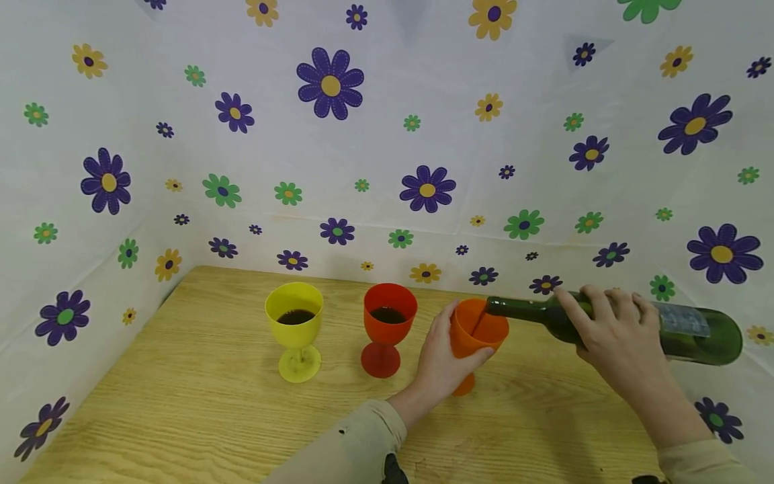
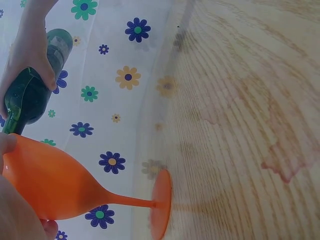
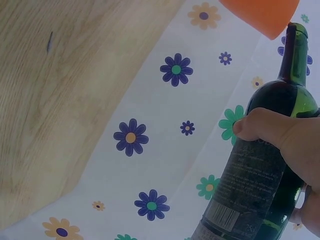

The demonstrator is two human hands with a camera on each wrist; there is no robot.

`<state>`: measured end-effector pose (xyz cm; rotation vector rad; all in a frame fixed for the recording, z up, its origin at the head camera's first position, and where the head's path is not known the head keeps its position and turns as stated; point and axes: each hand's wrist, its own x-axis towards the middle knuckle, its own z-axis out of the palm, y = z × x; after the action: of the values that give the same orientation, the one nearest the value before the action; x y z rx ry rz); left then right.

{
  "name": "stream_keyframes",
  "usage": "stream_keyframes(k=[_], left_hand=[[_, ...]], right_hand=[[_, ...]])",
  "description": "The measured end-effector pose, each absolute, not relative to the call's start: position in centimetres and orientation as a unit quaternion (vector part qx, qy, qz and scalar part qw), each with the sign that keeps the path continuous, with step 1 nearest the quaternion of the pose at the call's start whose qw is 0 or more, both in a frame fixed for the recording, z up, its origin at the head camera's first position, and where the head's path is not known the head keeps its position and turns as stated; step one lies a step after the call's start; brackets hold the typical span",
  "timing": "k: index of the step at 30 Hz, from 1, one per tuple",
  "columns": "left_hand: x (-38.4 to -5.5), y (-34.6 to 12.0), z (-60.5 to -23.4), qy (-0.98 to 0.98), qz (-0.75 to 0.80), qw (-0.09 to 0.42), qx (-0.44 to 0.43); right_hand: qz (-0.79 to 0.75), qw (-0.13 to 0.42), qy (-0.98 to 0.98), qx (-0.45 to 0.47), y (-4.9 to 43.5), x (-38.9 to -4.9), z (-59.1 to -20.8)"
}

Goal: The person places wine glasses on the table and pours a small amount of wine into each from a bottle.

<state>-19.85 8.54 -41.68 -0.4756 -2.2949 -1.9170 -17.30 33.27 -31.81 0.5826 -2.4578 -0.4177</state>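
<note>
Running from the bottle [image 1: 695, 326] the right hand [image 1: 623, 346] grips, dark liquid [image 1: 479, 323] enters the orange cup [image 1: 467, 344] the left hand [image 1: 441, 359] clasps.

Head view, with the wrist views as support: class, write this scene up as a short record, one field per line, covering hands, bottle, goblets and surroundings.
Left hand: grips the orange goblet round its bowl
Right hand: grips the green bottle
Bottle position: tipped over, mouth at the orange goblet's rim
Pour: a dark stream runs into the orange goblet
Yellow goblet: upright, holding dark liquid
Red goblet: upright, also holding dark liquid
Surface: wooden table
Backdrop: white sheet with flowers
</note>
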Motion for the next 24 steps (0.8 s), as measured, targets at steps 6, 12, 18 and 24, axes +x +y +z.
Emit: stream_keyframes(k=[6,12,18,24], left_hand=[[-19.69,8.63,-41.55,-0.756,-0.634,0.05,-0.154],[-19.84,8.58,-41.71,-0.754,-0.637,0.047,-0.151],[-19.74,8.19,-41.67,-0.75,-0.642,0.048,-0.153],[-19.75,8.35,-41.73,-0.749,-0.642,0.045,-0.159]], right_hand=[[-0.16,0.29,-0.917,0.221,33.52,-17.19,-31.82],[-0.159,0.285,-0.92,0.218,33.28,-17.23,-31.68],[-0.152,0.283,-0.921,0.22,33.05,-17.36,-31.69],[-0.154,0.299,-0.914,0.226,33.34,-17.33,-31.78]])
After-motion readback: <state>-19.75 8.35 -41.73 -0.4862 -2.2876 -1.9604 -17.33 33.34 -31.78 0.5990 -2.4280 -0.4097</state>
